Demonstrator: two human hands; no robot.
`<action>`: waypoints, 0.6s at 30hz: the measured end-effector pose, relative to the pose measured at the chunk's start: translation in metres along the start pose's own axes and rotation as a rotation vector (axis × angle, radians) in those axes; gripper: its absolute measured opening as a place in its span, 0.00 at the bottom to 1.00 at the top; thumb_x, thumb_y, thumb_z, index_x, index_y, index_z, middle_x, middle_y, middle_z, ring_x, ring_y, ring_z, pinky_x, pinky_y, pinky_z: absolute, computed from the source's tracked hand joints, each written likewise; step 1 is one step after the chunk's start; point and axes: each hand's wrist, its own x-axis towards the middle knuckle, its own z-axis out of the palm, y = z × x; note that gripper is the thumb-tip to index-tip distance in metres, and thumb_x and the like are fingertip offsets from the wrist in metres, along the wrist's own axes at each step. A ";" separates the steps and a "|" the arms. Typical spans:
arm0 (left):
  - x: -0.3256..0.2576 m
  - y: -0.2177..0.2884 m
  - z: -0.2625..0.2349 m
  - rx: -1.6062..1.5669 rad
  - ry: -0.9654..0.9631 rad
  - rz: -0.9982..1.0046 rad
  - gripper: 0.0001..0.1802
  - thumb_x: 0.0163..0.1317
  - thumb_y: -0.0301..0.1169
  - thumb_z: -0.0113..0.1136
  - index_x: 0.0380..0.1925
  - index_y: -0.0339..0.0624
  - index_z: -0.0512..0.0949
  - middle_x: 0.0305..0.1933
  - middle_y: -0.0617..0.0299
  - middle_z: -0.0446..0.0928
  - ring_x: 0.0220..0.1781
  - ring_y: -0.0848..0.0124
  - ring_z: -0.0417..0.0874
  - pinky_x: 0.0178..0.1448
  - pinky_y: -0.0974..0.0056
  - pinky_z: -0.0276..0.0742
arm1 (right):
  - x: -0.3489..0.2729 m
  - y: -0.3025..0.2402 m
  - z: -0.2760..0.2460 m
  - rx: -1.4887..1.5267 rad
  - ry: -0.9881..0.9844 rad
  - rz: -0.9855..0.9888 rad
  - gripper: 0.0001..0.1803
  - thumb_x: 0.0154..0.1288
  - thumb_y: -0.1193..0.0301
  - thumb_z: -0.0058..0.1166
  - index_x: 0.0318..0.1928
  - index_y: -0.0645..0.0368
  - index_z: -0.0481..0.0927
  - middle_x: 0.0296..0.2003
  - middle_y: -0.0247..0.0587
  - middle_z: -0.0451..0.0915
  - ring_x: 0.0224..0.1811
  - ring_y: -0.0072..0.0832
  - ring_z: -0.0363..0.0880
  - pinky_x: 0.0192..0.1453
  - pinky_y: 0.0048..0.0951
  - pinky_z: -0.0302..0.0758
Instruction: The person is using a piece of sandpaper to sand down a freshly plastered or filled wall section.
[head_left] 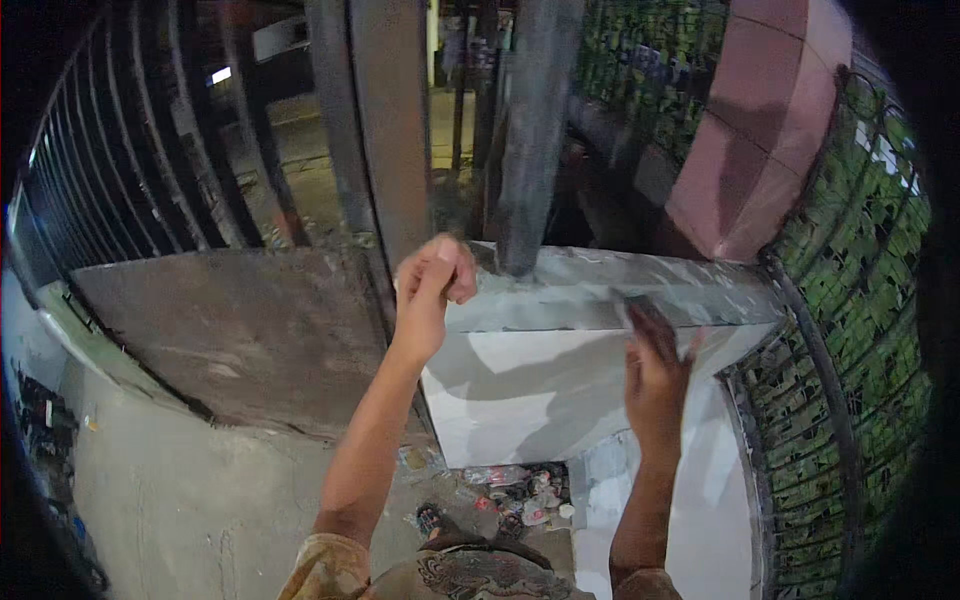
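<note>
My left hand [437, 272] is raised in front of a brown metal gate post [392, 130], its fingers curled closed. What they hold, if anything, is hidden. To its right, my right hand [658, 375] hovers over the front edge of a low wall's grey ledge [590, 285]. Motion blurs it, but its fingers look apart, and I see nothing clearly held. A dark upright metal post [535, 140] stands on the ledge between my hands. Below the ledge is the wall's white face [520, 385].
A dark barred gate with a brown lower panel [250, 340] stands at left. At right are a pink pillar [750, 130] and a fence with green leaf covering [870, 260]. Litter and plastic bottles [500, 475] lie by the wall's foot, on the concrete floor [190, 490].
</note>
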 end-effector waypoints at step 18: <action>0.012 -0.001 0.016 0.122 0.000 -0.414 0.24 0.82 0.51 0.49 0.31 0.45 0.74 0.20 0.76 0.55 0.21 0.83 0.50 0.26 0.69 0.46 | -0.004 0.001 0.005 0.010 -0.036 -0.107 0.19 0.72 0.73 0.55 0.61 0.54 0.82 0.66 0.39 0.78 0.73 0.37 0.72 0.82 0.74 0.35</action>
